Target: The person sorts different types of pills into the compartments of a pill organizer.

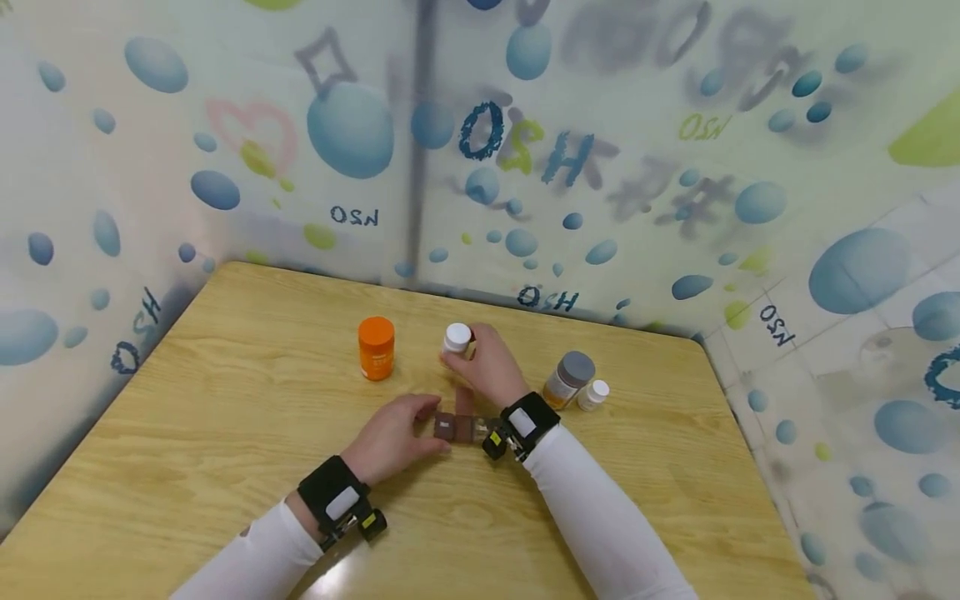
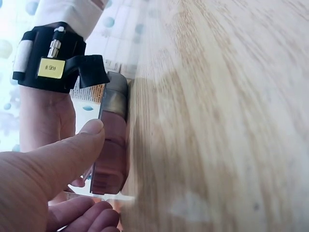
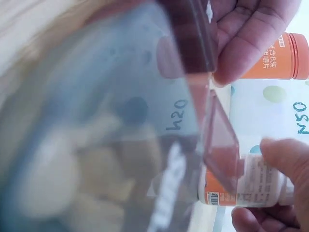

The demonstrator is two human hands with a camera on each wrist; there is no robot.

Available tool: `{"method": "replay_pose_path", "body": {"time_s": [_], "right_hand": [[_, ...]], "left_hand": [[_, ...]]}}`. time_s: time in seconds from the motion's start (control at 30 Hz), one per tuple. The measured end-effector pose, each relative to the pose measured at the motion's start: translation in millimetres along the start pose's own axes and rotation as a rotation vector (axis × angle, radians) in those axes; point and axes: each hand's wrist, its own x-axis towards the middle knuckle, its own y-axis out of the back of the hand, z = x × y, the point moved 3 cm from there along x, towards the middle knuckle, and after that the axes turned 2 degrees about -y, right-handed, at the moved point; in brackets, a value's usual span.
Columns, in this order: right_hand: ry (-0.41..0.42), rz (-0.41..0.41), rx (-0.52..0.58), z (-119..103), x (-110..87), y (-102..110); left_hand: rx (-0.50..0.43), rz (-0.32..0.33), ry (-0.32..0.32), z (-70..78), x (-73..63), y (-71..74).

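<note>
My right hand [image 1: 491,365] grips a small white-capped pill bottle [image 1: 457,338] above the table's middle. Its orange and white label shows in the right wrist view, with thumb and fingers on either side of the bottle [image 3: 258,186]. Nearer me lies a brown, translucent pill organizer [image 1: 453,427] made of several compartments in a row. One lid [image 3: 223,140] stands raised, and pale pills [image 3: 104,174] show blurred through the nearest compartment. Around the organizer's left end curl the thumb and fingers of my left hand [image 1: 390,437]; the thumb lies along its near side.
An orange jar [image 1: 377,350] stands to the left on the wooden table [image 1: 247,400]. Right of my right wrist are a grey-lidded bottle [image 1: 570,379] and a small white bottle [image 1: 594,395] close beside it. A patterned curtain [image 1: 360,233] hangs behind the table's far edge.
</note>
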Motion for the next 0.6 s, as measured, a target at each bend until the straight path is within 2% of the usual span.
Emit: {"method": "replay_pose_path", "body": {"time_s": [0.1,0.23,0.43,0.6], "right_hand": [[0.001,0.011,-0.007,-3.5,-0.1,2.7],[-0.014,0.035,0.012,-5.2,-11.5,16.0],[0.028,0.073,0.012,-4.5,-38.7,47.9],[0.048,0.057,-0.002,-3.2,-68.6,69.2]], "left_hand": [[-0.004,-0.006,0.003,1.0,0.5,1.2],[0.001,0.0,0.003,2.7,1.2,1.1],[0.007,-0.012,0.019,3.5,1.0,1.7],[0.008,-0.031,0.042,4.1,0.0,-0.2]]}}
